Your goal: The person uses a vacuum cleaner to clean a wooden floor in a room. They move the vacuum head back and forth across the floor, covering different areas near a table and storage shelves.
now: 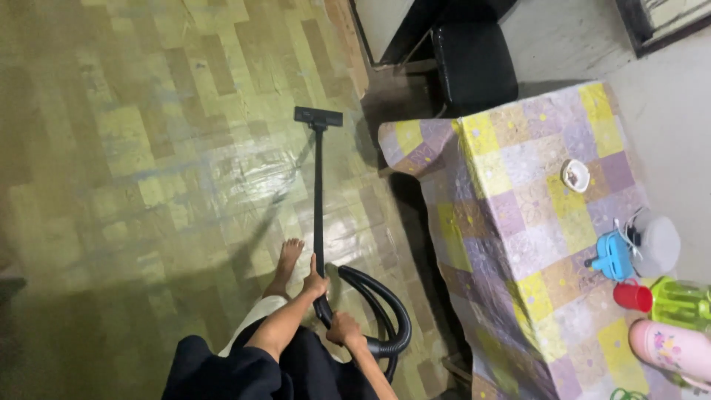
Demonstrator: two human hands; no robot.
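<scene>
Two hands grasp a black vacuum wand [318,192], seen from the head camera looking down. The left hand [315,283] is stretched forward, its fingers closed round the wand partway up; the right hand [345,328] sits lower and nearer the body, clenched on the curved handle end where the hose [385,307] loops away to the right. Both forearms reach out from dark sleeves. The wand runs straight ahead over the parquet floor [148,148] to its flat nozzle [318,116], which lies on the floor. A bare foot [287,259] stands just left of the wand.

Right of the wand stands a table [518,222] under a patchwork cloth. On it sit a small dish [575,175], a blue gadget [612,257], a grey lidded jar [658,243], a red cup [633,295], a green container [681,302] and a pink bottle [670,348]; their contents cannot be made out.
</scene>
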